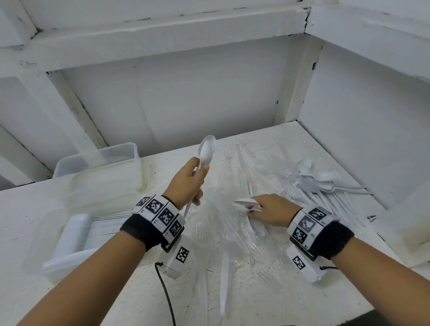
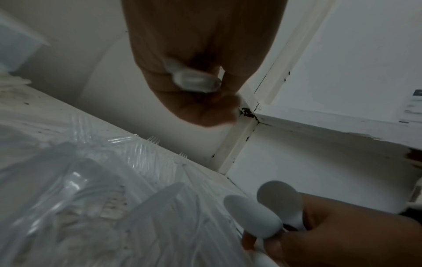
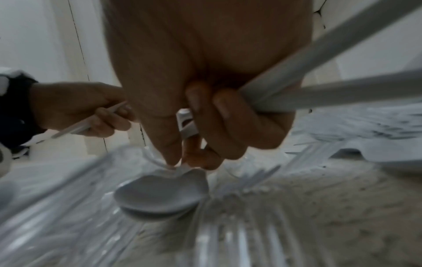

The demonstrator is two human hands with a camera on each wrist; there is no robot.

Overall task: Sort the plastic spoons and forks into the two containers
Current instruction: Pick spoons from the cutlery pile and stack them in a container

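Left hand (image 1: 187, 182): fingers curled round the handle of one white spoon (image 1: 207, 150), thumb pressed along the stem. The bowl stands up and away from the person, above the knuckles; the handle's tail pokes out below the hand. The hand is lifted clear of the surface (image 1: 254, 286).

Right hand (image 1: 272, 209): fingers closed on a small bundle of white spoons (image 1: 246, 204). Right wrist view shows two handles (image 3: 331, 72) crossing the palm under the curled fingers, and thumb and forefinger tips pinching at the neck of two stacked bowls (image 3: 162, 195). Left wrist view shows the same two bowls (image 2: 265, 215) side by side, sticking out past the fingers. The hand is low, at or just above the pile; contact cannot be told.

Beneath and around the right hand: a heap of clear plastic forks (image 1: 228, 227), tines fanned in several directions, blurred. One white handle (image 1: 225, 283) lies among them, nearer the person.

To the right of that hand, near the corner of the walls: a loose heap of white spoons (image 1: 328, 181), well apart from the left hand.

Left side of the surface: a clear container (image 1: 64, 262) lying near the left forearm, with a row of white pieces stacked inside; which kind cannot be told. Behind it, against the wall, a second clear container (image 1: 122, 153), upright, its contents not discernible.

A black cable (image 1: 166, 296) hangs from the left wristband (image 1: 159, 219).
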